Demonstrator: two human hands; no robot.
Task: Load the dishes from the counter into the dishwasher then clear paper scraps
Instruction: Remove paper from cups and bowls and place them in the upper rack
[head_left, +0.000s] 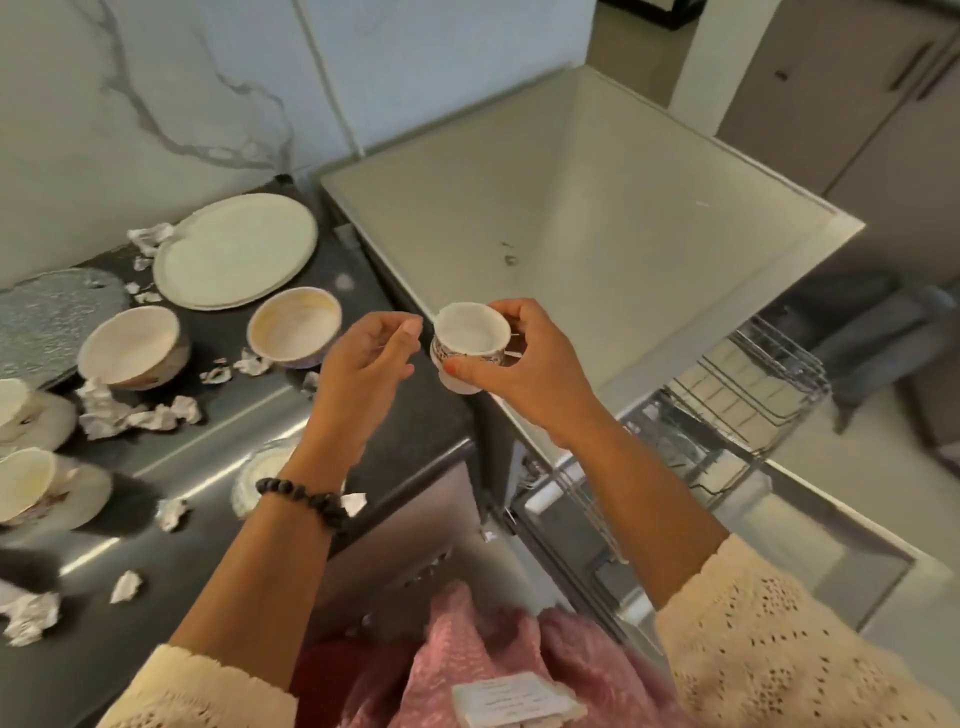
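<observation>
My right hand (524, 379) grips a small white patterned cup (470, 338) above the counter's right end, thumb on its near side. My left hand (363, 364) hovers just left of the cup, fingers loosely curled, holding nothing. On the dark counter (415, 426) sit stacked plates (234, 249), two bowls (293, 325) (132, 345), cups on saucers (31, 483) at the far left, and a saucer (260, 473) partly hidden by my left forearm. Crumpled paper scraps (135, 415) lie scattered among them. The dishwasher's wire rack (748, 395) is pulled out at lower right.
A pale cabinet top (597, 208) rises right of the counter, behind the cup. A glittery silver mat (47, 317) lies at the left. More paper scraps (26, 616) sit near the counter's front edge. A marble wall backs the counter.
</observation>
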